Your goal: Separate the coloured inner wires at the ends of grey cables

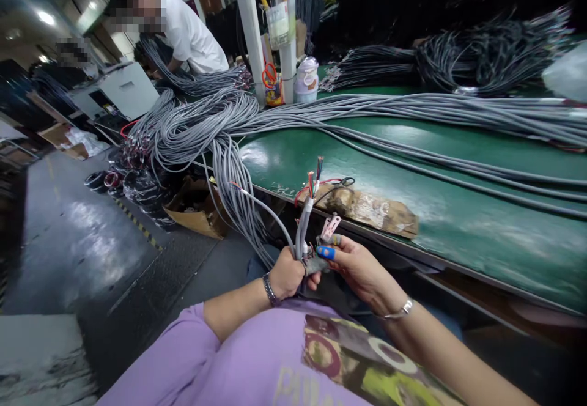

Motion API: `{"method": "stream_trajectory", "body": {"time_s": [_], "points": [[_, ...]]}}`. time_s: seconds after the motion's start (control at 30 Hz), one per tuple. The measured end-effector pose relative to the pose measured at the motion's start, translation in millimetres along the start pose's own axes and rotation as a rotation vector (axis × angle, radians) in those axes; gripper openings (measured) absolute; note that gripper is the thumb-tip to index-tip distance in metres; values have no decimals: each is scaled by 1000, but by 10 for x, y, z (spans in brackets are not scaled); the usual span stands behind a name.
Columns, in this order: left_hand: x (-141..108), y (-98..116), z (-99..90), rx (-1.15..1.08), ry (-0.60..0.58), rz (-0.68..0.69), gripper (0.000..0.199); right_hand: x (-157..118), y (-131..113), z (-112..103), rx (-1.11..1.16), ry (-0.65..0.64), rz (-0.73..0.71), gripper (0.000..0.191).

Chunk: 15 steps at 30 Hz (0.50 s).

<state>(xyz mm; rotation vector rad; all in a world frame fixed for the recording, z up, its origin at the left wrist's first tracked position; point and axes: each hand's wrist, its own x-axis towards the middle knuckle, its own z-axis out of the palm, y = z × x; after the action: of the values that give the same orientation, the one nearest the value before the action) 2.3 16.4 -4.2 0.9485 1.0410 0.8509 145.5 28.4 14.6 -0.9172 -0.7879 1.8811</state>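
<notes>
My left hand (288, 273) is closed round a small bunch of grey cables (302, 228) standing upright above the fist. At their upper ends the jackets are stripped, and thin coloured wires (312, 183) fan out. My right hand (351, 264) is beside it, thumb and fingers pinched at short coloured wires (312, 250) near the left fist. Blue tape (326, 252) is wrapped round one digit, and grey coverings are on other fingers. A pink piece with holes (331, 227) sticks up just above the right fingers; its lower end is hidden. One grey cable (270, 210) arches out leftward from the left hand.
A green-topped table (458, 241) carries long grey cables (413, 109) and a black cable bundle (458, 63). At its front edge lies a taped cardboard piece (371, 210). Coiled grey cables (206, 118) hang over the left end, near an open carton (197, 207). A person (192, 33) bends over cables behind.
</notes>
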Motion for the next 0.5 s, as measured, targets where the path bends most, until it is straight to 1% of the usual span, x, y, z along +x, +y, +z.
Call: {"method": "stream_trajectory", "body": {"time_s": [0.1,0.17,0.27,0.37,0.4,0.5], "points": [[-13,-14,20,-6,74,48,44,6,28,0,2,125,-57,36],[-32,-6,38,-9,105,65,45,3,43,-10,1,159,-75,36],[-61,34,56,-40,97,56,46,-7,54,-65,15,110,-42,31],[-72,95,57,-127,76,45,47,13,41,-172,105,47,28,26],[-71,115,55,-156,71,41,48,31,30,-207,147,31,50,27],[-52,168,53,-222,62,29,48,112,-22,-258,216,-16,87,38]]}}
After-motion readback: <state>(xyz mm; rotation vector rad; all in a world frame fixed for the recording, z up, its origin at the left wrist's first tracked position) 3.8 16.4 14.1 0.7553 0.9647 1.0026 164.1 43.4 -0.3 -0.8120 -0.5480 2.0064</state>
